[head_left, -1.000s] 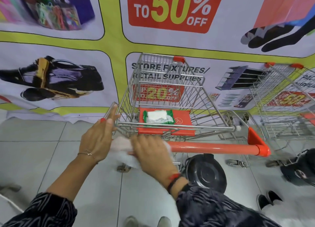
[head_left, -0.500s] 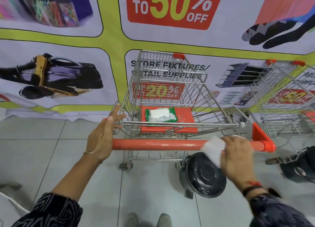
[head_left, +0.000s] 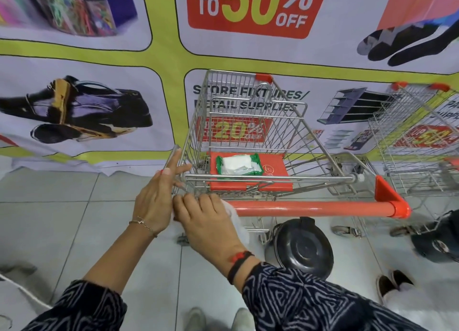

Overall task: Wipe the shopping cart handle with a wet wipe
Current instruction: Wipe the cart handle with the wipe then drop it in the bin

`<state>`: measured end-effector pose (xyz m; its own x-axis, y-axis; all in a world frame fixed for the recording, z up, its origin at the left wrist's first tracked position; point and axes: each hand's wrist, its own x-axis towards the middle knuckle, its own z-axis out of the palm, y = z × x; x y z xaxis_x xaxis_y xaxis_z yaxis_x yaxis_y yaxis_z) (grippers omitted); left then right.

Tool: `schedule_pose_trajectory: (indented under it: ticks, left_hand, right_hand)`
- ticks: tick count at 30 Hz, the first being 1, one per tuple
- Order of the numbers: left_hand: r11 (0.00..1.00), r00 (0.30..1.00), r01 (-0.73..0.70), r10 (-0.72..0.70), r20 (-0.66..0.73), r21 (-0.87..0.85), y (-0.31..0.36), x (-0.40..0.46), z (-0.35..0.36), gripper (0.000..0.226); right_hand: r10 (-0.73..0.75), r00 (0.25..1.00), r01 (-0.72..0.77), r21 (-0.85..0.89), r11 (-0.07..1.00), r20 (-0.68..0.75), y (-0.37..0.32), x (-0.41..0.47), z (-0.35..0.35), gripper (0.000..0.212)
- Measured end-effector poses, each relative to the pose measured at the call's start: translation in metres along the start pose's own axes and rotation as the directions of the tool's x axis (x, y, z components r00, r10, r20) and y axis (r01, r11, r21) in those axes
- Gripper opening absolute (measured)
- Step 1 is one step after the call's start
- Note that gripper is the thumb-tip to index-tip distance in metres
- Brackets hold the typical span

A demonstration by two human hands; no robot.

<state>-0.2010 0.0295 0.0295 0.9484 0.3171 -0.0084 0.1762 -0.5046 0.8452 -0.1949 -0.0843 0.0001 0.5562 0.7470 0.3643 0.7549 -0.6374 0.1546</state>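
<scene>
A wire shopping cart [head_left: 250,132] stands in front of me with its orange handle [head_left: 310,208] running left to right. My right hand [head_left: 208,221] presses a white wet wipe [head_left: 236,222] onto the handle's left end; most of the wipe is hidden under the palm. My left hand [head_left: 155,201] rests against the cart's left corner frame, fingers extended, and covers the handle's left tip. A green pack of wipes [head_left: 239,165] lies on the orange child seat flap [head_left: 273,181].
A second wire cart [head_left: 419,137] stands to the right. A black round bin [head_left: 301,250] sits on the tiled floor under the handle, another dark object [head_left: 437,241] at far right. A printed sale banner [head_left: 99,94] covers the wall behind. Someone's shoes [head_left: 395,286] show at lower right.
My right hand slid the wipe from the handle's left end to its right end, then back to the left end beside my left hand. The left hand stayed on the cart corner.
</scene>
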Motion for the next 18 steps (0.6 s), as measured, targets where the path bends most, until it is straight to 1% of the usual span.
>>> schedule_pose_trajectory:
  ticks: [2, 4, 7, 10, 14, 16, 18]
  left_hand:
    - [0.997, 1.0, -0.019, 0.021, -0.021, 0.072, 0.0, -0.001, 0.0, 0.051]
    - [0.991, 0.999, -0.035, 0.04, -0.031, 0.13, 0.001, -0.002, 0.001, 0.051]
    - [0.971, 0.996, -0.053, 0.067, -0.052, 0.234, 0.003, -0.003, 0.003, 0.056]
    - [0.937, 0.996, -0.036, 0.06, -0.059, 0.348, 0.002, -0.002, 0.002, 0.061]
    - [0.916, 0.997, -0.03, 0.053, -0.048, 0.401, 0.004, -0.004, 0.002, 0.062]
    - [0.905, 0.999, 0.003, 0.017, -0.043, 0.426, 0.004, -0.003, 0.002, 0.063]
    - [0.895, 0.999, 0.011, 0.011, -0.047, 0.446, 0.005, -0.004, 0.003, 0.066]
  right_hand:
    - [-0.003, 1.0, 0.003, 0.008, 1.0, 0.002, 0.004, 0.0, -0.002, 0.031]
    - [-0.02, 1.0, 0.02, 0.003, 1.0, 0.022, 0.012, -0.002, -0.005, 0.034]
    - [-0.047, 0.997, 0.047, -0.012, 0.999, 0.055, 0.039, -0.016, -0.01, 0.049]
    - [-0.044, 0.999, 0.045, -0.057, 0.997, 0.02, 0.085, -0.045, -0.014, 0.043]
    - [-0.041, 0.999, 0.04, -0.118, 0.992, -0.005, 0.141, -0.084, -0.017, 0.035]
    - [-0.031, 1.0, 0.031, -0.146, 0.989, 0.004, 0.164, -0.1, -0.018, 0.036]
    - [-0.022, 0.999, 0.027, -0.157, 0.987, 0.032, 0.188, -0.116, -0.02, 0.037]
